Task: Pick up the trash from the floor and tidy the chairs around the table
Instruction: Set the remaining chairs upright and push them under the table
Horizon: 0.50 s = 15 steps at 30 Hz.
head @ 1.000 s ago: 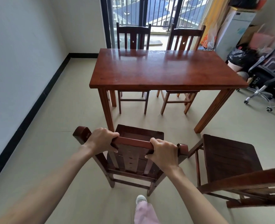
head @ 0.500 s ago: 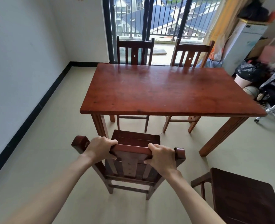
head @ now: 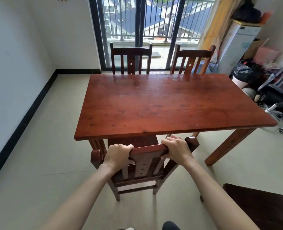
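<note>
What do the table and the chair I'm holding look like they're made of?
Table: apparently solid wood, reddish-brown glossy varnish; grain, dark knots and window glare show on top. Chair: darker stained wood with a slatted back, smooth and slightly shiny along the top rail.

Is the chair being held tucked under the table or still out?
Partly in. The chair's seat front sits under the table edge; its backrest, gripped by left hand and right hand, remains outside.

Left hand (head: 118,154) and right hand (head: 176,147) gripping chair (head: 144,165) top rail — seat partly under table (head: 162,105)
</note>
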### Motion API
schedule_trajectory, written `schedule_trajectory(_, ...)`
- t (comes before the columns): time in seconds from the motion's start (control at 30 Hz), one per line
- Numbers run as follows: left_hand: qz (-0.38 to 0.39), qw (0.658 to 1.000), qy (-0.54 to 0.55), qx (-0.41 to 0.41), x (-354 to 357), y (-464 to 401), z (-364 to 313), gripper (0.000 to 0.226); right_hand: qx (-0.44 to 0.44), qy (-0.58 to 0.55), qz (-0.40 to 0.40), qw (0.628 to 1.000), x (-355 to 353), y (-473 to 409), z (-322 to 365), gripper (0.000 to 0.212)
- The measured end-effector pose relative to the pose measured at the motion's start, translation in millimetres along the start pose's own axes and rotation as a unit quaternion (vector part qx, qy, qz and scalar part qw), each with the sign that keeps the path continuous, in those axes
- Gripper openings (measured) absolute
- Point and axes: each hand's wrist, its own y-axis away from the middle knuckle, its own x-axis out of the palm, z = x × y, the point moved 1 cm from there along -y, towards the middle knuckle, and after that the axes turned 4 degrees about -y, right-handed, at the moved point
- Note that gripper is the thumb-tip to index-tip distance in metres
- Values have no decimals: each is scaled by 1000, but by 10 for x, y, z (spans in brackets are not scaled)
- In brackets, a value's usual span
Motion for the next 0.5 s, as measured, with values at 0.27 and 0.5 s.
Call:
schedule_trajectory(0.27, -2, 1000, 2, 28, -64, -227, 474, 38, -35, -21, -40, 998, 106, -317, 136, 52)
schedule_trajectory(0.5, -18, 999, 7, 26, 9, -233, 499, 37, -35, -22, -51, 998, 158, -305, 144, 52)
